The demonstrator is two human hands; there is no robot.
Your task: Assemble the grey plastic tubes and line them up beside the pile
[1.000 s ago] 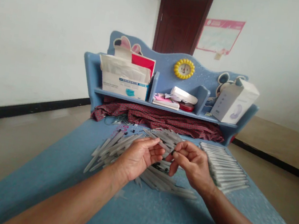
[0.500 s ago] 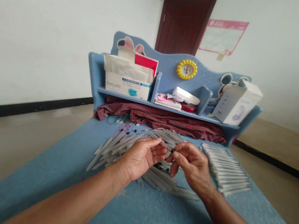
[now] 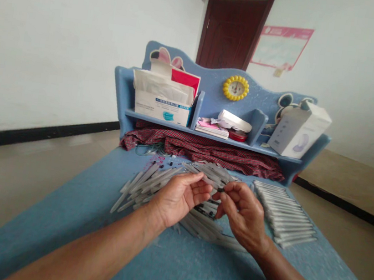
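My left hand (image 3: 179, 199) is closed on a slim translucent pen barrel (image 3: 208, 181), pinched between thumb and fingers and pointing to the right. With thumb and fingertips, my right hand (image 3: 244, 215) grips a small black plug (image 3: 220, 189) at the barrel's right end. Whether plug and barrel touch cannot be made out. Beneath both hands lies a loose heap of similar translucent barrels (image 3: 148, 185), with several black pieces (image 3: 206, 209) among them. To the right of my right hand, more barrels lie side by side in a neat row (image 3: 288, 220).
The blue desk (image 3: 70, 216) has a raised shelf at the back. On it stand a mask box (image 3: 161, 109), papers (image 3: 212, 129), a red round case (image 3: 237, 136) and a white box (image 3: 300, 132). Checked red cloth (image 3: 203, 149) is bunched under the shelf.
My right hand has moved slightly right with the black plug, a little farther from my left fingers. My left hand keeps its hold on the barrel. The view has shifted slightly.
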